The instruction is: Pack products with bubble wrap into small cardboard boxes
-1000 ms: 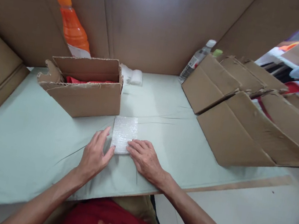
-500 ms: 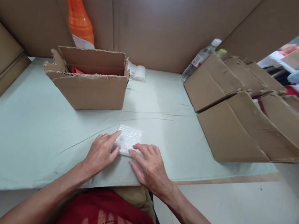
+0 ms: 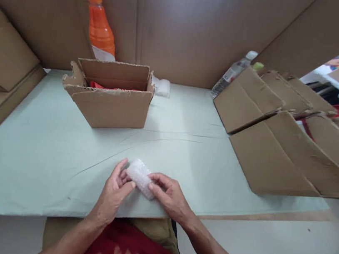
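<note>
A small roll of clear bubble wrap (image 3: pixel 140 175) is held tilted just above the front part of the table. My right hand (image 3: pixel 171 195) pinches its right end between thumb and fingers. At the other end, my left hand (image 3: pixel 116 191) has its thumb and curled fingers against the roll, the index finger raised off it. Whether something is rolled up inside cannot be seen.
An open cardboard box (image 3: pixel 115 109) with red material inside stands behind the hands. An orange bottle (image 3: pixel 101 29) and a white roll (image 3: pixel 163 88) are behind it. More cardboard boxes (image 3: pixel 278 159) and a clear bottle (image 3: pixel 232 75) stand at right; a cardboard box (image 3: pixel 6 53) at left.
The bubble wrap lay flat under both hands; now it is a rolled bundle, lifted and turned at a slant. My hands have closed on its ends. The view has shifted slightly left.
</note>
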Motion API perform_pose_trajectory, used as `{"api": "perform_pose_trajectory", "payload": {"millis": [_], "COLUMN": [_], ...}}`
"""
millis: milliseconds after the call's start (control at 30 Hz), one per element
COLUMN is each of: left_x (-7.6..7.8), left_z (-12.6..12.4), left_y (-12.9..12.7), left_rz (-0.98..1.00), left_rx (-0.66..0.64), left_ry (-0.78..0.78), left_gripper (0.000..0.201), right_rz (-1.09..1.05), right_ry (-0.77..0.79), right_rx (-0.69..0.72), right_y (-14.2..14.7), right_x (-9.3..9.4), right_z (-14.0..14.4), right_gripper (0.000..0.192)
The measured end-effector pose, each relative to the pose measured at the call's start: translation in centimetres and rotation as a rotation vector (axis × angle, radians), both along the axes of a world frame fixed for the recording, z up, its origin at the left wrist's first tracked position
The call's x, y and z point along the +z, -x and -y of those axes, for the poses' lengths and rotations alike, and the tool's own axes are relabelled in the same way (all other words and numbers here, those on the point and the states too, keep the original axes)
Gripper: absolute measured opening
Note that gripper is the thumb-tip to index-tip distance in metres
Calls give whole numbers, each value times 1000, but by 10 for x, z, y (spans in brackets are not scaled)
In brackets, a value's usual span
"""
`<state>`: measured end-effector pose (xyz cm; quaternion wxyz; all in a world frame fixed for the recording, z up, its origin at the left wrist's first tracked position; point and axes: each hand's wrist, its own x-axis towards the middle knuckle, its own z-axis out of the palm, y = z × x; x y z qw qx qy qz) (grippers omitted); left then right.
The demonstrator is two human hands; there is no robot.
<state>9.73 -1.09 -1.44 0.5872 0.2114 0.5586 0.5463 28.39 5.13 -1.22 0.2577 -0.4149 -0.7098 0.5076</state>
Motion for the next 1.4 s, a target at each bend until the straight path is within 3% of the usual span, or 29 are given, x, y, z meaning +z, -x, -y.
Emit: {"api": "perform_pose_trajectory", "payload": {"millis": [67, 133, 200, 300, 367, 500, 567, 633, 700, 767, 833, 900, 1000, 1133, 1233, 1300, 1400], "left_x": [0, -1, -3, 5, 23, 76, 94, 101, 99, 94, 92, 92, 97, 98, 94, 92, 93], "left_z": [-3, -4, -2, -7, -21, -74, -103, -123, -130, -122, -101, -70, -23, 16, 24, 22, 18], "left_y": [-5, -7, -6, 7, 28, 90, 117, 134, 139, 136, 129, 123, 118, 114, 112, 111, 112], "left_rz": [-43, -157, -279, -537, -860, -1612, -1838, -1954, -1971, -1930, -1888, -1866, -1842, -1817, -1797, -1780, -1751], "left_rx": [-5, -44, -116, -241, -212, 99, 174, 171, 170, 187, 165, 98, 1, -61, -62, -39, -8], "left_ry": [-4, -62, -160, -326, -496, -885, -912, -899, -933, -1002, -1034, -1019, -971, -928, -926, -944, -967], "left_gripper": [82, 74, 67, 58, 54, 59, 57, 45, 33, 27, 26, 30, 34, 33, 32, 31, 31], "right_rz": [31, 67, 66, 31, -5, -16, 18, 28, 26, 39, 64, 91, 111, 134, 321, 473, 609], "right_ry": [-132, -245, -201, -75, -128, -392, -480, -545, -614, -682, -748, -816, -935, -1016, -956, -903, -861], "right_rx": [-13, -48, 9, 149, 109, -92, -141, -171, -198, -223, -254, -271, -206, 50, 311, 487, 671], "right_y": [-3, -6, -7, -4, -3, -15, -22, -28, -31, -33, -32, -29, -14, 24, 58, 81, 113], "right_x": [3, 6, 11, 15, 17, 27, 38, 52, 69, 87, 106, 126, 154, 185, 195, 191, 169], "right_z": [-1, -5, -10, -18, -24, -41, -51, -60, -69, -76, -81, -81, -76, -73, -79, -87, -99], "right_gripper": [27, 52, 65, 21, 12, 12, 16, 18, 17, 11, 5, 11, 16, 6, 24, 32, 36]}}
